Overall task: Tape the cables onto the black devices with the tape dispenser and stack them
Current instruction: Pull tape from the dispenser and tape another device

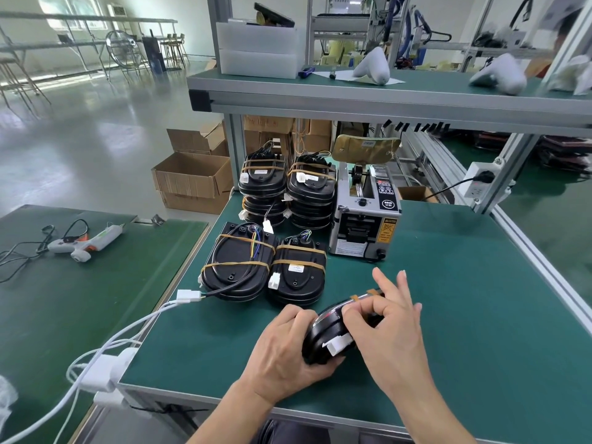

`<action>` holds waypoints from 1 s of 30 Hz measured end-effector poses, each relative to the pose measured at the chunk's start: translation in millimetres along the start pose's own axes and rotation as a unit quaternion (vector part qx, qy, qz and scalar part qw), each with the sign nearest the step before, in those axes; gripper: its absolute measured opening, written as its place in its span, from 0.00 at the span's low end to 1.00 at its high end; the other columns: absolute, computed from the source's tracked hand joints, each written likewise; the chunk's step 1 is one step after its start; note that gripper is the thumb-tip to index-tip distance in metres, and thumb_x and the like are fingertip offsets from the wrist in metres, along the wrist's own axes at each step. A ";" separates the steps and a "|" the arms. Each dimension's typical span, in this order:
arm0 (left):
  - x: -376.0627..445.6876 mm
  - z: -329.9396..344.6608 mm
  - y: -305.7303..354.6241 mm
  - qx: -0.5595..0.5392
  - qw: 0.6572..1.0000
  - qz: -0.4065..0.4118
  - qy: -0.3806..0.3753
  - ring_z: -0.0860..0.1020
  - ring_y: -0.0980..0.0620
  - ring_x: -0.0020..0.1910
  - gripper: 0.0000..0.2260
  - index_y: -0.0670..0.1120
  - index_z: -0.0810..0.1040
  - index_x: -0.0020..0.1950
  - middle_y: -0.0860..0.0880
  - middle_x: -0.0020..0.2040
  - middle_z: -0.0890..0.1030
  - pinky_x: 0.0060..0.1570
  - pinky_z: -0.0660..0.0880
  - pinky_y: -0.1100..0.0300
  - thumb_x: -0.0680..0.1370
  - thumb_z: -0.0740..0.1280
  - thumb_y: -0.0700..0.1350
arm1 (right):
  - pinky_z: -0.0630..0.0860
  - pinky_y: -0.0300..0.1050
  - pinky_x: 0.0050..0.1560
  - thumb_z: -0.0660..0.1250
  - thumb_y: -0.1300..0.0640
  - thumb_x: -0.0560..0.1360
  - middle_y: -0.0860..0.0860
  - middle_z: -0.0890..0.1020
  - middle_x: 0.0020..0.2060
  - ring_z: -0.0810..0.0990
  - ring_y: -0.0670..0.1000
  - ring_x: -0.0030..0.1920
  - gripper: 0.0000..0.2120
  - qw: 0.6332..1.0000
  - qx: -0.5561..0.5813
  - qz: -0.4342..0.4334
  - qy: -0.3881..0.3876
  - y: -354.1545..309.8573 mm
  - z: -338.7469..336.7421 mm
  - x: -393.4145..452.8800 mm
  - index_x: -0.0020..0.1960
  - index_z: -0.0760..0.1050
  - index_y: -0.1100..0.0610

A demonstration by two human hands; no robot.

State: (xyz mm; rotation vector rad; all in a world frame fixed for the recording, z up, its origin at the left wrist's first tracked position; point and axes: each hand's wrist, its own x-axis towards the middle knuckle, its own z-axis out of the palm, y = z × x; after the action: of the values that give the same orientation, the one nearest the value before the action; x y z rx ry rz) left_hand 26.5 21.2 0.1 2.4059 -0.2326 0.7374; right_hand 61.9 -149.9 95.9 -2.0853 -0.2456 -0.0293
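- Currently, the left hand [290,349] grips the device [323,334] at lower centre of the frame, fingers curled round its near edge. The device is tilted on edge above the desk [464,315]; this probably exposes the rim for taping.
- The right hand [389,328] pinches at the device's top with thumb and forefinger, other fingers spread. Whether it holds tape or cable cannot be told.
- Tan tape [355,297] already crosses the upper rim; a white connector [339,344] sticks out at the lower side.
- The dispenser [365,216] stands just above the hands in the frame, apparently so that strips are within reach.
- Taped devices lie left of the dispenser: two stacks [288,190] behind, two units [266,267] in front. Judgement: the units in front are starting further stacks, and the held device goes there once taped.
- A glue gun [85,243] lies on the left desk, well apart.
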 end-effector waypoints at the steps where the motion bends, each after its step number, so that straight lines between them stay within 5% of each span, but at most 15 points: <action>1: 0.0 -0.2 0.1 0.000 1.000 0.000 0.000 0.77 0.50 0.45 0.23 0.43 0.79 0.51 0.51 0.44 0.77 0.43 0.77 0.57 0.70 0.79 0.59 | 0.33 0.49 0.80 0.72 0.56 0.74 0.44 0.67 0.78 0.44 0.37 0.81 0.12 1.000 -0.001 0.000 0.001 -0.4 0.1 -0.4 0.32 0.81 0.51; 30: -1.1 1.7 -2.6 0.003 1.000 -0.006 -0.002 0.77 0.51 0.45 0.24 0.44 0.78 0.52 0.51 0.46 0.77 0.43 0.78 0.56 0.70 0.78 0.61 | 0.37 0.59 0.81 0.72 0.52 0.75 0.41 0.73 0.72 0.48 0.39 0.81 0.11 0.998 -0.065 -0.002 -0.003 -7.4 -3.3 -2.3 0.35 0.78 0.48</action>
State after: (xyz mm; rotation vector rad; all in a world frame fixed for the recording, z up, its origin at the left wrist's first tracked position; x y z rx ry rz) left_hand 27.2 22.2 -3.0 2.4130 -0.2162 0.7298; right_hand 58.5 -149.6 103.6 -2.2144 -0.2580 -0.0431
